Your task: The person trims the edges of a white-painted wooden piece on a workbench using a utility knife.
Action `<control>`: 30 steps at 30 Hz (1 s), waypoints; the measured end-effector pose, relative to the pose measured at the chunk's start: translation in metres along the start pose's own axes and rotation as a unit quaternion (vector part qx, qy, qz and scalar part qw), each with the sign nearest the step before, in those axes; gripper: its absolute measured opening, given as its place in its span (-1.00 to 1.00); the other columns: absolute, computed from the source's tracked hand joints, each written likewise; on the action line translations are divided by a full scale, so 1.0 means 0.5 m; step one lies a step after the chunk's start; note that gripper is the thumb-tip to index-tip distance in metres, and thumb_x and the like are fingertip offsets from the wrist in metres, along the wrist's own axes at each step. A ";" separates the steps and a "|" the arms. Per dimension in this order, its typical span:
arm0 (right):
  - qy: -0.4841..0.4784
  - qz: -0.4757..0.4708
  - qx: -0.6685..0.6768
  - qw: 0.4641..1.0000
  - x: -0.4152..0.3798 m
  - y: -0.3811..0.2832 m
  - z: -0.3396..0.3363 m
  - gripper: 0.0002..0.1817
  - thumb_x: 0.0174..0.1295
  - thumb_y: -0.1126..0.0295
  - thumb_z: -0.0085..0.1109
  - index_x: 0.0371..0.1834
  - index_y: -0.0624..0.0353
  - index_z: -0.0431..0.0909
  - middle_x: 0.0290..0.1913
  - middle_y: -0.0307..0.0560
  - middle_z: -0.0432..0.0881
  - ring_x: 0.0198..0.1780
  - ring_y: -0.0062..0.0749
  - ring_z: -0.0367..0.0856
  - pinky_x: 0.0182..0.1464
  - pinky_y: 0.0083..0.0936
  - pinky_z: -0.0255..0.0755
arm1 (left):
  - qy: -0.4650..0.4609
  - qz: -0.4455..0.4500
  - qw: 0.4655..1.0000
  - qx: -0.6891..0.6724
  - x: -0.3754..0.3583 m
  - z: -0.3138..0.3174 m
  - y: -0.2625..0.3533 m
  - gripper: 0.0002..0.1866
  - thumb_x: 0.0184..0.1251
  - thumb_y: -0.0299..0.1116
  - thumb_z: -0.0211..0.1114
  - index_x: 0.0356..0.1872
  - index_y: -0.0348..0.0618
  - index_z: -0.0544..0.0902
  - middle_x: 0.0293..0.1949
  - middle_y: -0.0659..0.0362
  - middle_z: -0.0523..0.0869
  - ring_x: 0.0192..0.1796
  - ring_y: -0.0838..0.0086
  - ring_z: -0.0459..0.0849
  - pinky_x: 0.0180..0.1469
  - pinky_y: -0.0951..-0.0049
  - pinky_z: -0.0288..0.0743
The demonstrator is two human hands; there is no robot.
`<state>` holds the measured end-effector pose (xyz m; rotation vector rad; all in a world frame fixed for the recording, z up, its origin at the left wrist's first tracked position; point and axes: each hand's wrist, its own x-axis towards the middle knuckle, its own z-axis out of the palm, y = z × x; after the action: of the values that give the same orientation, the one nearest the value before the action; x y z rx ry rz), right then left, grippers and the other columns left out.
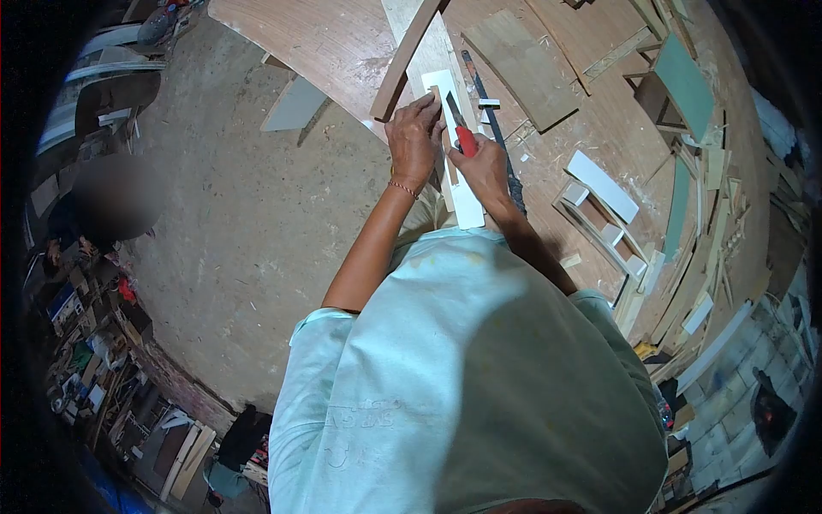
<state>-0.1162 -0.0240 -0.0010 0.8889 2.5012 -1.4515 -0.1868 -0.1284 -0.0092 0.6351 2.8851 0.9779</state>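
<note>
In the head view, a long, flat white strip (467, 206) with a smooth face and squared ends runs roughly from 12 to 6 o'clock between the hands. On it lies a thin brown wooden slat (452, 176), narrow and straight-edged. The left hand (415, 141), its fingers drawn close together, presses on the slat; the strip passes at its 3 o'clock. The right hand (481, 164) is closed around a cutter knife (465, 141) with a glossy red handle, its grey blade pointing to about 11 o'clock over the strip, which lies at that hand's 9 o'clock.

At 12 o'clock from the left hand, a dark brown squared bar (407, 64) slants across a pale plank (428, 56). From the right hand, a flat, dull wooden board (521, 68) sits at 1 o'clock, a smooth green panel (685, 90) at 2, and a white-and-wood box frame (599, 224) at 4. Shavings speckle the grained plywood surface (317, 34).
</note>
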 end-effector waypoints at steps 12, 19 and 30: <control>0.011 -0.031 -0.012 0.999 -0.003 0.000 0.003 -0.64 -0.15 0.24 0.26 -0.35 0.29 0.53 -0.45 0.17 0.57 -0.38 -0.04 0.59 -0.31 -0.33 0.44 | 0.012 0.008 1.000 0.000 -0.002 0.002 0.000 -0.69 -0.03 -0.36 0.29 -0.17 -0.10 0.61 -0.03 0.26 0.56 -0.02 0.36 0.47 0.00 0.34 0.24; 0.016 -0.034 -0.030 0.999 -0.003 -0.002 0.002 -0.63 -0.18 0.24 0.28 -0.37 0.29 0.53 -0.48 0.16 0.58 -0.40 -0.04 0.59 -0.32 -0.33 0.45 | 0.012 0.006 1.000 0.005 -0.002 0.002 0.001 -0.68 -0.06 -0.38 0.31 -0.17 -0.08 0.61 -0.04 0.25 0.56 -0.02 0.37 0.46 0.01 0.34 0.22; -0.014 0.075 0.170 0.983 0.036 0.054 -0.020 -0.68 -0.11 0.19 0.29 -0.55 0.27 0.54 -0.69 -0.14 0.50 -0.64 -0.48 0.42 -0.53 -0.49 0.33 | 0.020 0.003 1.000 0.000 -0.001 0.004 0.000 -0.67 -0.11 -0.41 0.35 -0.20 -0.07 0.62 -0.07 0.26 0.57 -0.03 0.41 0.47 -0.01 0.33 0.17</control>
<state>-0.1148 0.0018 -0.0229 1.0719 2.1476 -1.8535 -0.1861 -0.1274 -0.0110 0.6313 2.9191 1.0021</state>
